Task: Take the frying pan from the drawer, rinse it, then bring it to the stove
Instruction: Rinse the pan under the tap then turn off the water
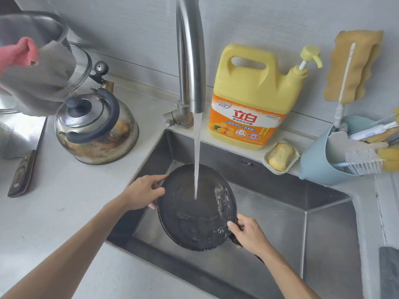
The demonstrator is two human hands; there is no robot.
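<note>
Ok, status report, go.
Left hand on pan rim, right hand on handle. Pan over sink, tap water hitting it. Nothing in the way.

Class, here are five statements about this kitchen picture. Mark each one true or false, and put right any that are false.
1. Water from the tap runs into the frying pan. True.
2. The left hand grips the pan's rim. True.
3. The right hand presses the pump of the detergent bottle. False: it holds the pan at its handle end.
4. The kettle stands inside the sink. False: it stands on the counter to the sink's left.
5. A yellow soap bar lies in a dish beside the detergent bottle. True.
</note>
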